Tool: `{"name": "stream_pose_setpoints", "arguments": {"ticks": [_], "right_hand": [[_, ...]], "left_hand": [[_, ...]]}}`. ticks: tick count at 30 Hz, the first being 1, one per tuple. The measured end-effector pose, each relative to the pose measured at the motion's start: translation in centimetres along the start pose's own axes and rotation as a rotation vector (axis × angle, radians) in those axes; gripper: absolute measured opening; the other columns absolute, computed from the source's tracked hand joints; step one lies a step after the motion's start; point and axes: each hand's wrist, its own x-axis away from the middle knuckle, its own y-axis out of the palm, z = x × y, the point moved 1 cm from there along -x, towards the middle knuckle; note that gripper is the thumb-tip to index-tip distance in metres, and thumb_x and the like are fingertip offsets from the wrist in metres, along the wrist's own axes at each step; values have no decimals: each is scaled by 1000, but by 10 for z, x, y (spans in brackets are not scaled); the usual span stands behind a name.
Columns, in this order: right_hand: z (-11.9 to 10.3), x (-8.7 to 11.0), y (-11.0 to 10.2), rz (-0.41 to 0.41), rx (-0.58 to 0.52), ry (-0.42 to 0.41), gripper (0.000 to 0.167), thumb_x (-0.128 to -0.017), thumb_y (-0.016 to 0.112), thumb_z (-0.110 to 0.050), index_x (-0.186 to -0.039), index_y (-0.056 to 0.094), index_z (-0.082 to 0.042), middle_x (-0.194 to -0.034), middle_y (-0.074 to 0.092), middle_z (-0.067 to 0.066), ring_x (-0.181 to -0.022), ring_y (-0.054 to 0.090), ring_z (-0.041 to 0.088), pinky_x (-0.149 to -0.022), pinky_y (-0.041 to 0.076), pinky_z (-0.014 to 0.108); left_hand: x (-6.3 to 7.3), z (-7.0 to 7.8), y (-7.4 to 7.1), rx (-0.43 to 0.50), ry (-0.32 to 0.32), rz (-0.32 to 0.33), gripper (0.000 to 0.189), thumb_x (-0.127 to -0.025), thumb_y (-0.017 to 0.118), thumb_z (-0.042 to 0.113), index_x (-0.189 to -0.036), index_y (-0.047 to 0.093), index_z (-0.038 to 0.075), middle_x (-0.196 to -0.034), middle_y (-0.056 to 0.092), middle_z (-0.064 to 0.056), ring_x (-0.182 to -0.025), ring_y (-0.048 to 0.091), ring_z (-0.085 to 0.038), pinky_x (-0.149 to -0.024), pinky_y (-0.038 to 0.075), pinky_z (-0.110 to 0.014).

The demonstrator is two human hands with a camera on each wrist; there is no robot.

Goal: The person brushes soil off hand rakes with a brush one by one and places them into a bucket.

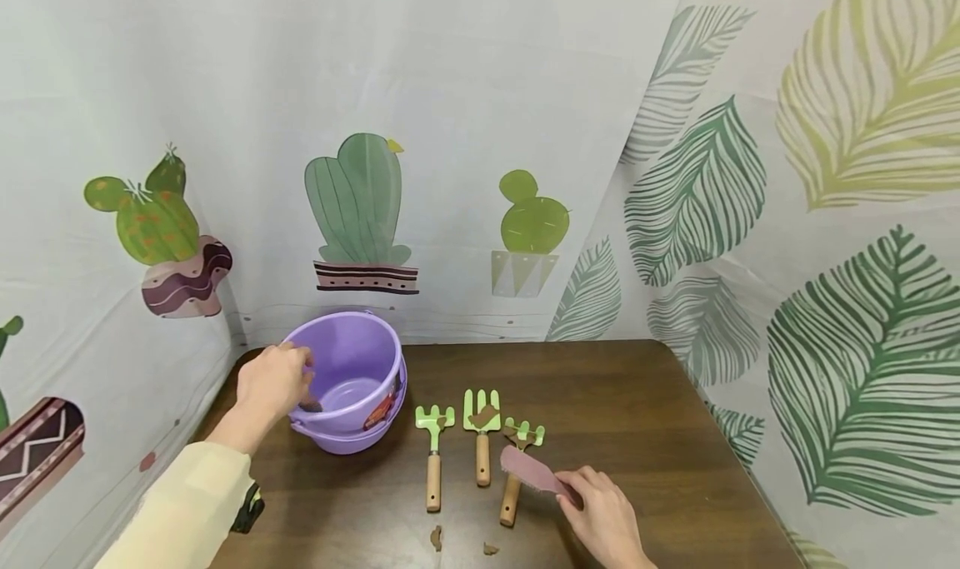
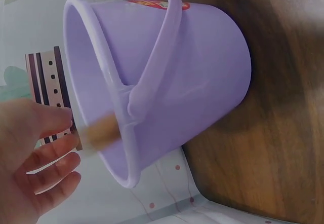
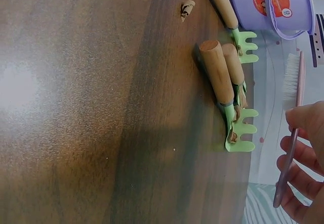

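Observation:
My left hand is over the left rim of a purple bucket, its fingers loosely spread. Just off its fingertips, a blurred brown scrap shows at the bucket's mouth in the left wrist view, apart from the hand. My right hand grips a pink brush by its handle; the pale bristles show in the right wrist view. Under the brush head lies a small green rake with a wooden handle. Beside it are a green fork and another green rake, with brown scraps on their tines.
Two brown scraps, one a curled leaf-like piece, lie near the front of the dark wooden table. Patterned cloth hangs behind and at both sides of the table. The bucket's handle hangs down its side.

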Motion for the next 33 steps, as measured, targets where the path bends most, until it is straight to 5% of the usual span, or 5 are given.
{"name": "stream_pose_setpoints", "arguments": {"ticks": [7, 19, 33], "right_hand": [[0, 1, 1, -18, -1, 17, 33, -58, 82, -18, -87, 69, -26, -77, 57, -17, -66, 51, 3, -56, 42, 24], [-1, 1, 4, -25, -15, 22, 32, -58, 82, -19, -87, 69, -26, -76, 56, -19, -66, 50, 1, -55, 41, 23], [0, 1, 4, -44, -22, 37, 32, -59, 81, -18, -88, 69, -26, -77, 56, -19, -66, 48, 0, -55, 41, 22]], "left_hand": [[2, 1, -2, -6, 32, 62, 11, -73, 68, 14, -82, 67, 9, -79, 61, -11, -73, 60, -38, -50, 45, -48], [9, 6, -6, -49, 54, 27, 21, -76, 68, 22, -91, 64, 7, -87, 60, -12, -78, 59, -40, -58, 46, -49], [13, 20, -20, -28, 142, 154, 16, -74, 70, 19, -85, 64, 9, -83, 62, -9, -74, 61, -34, -55, 47, -46]]}}
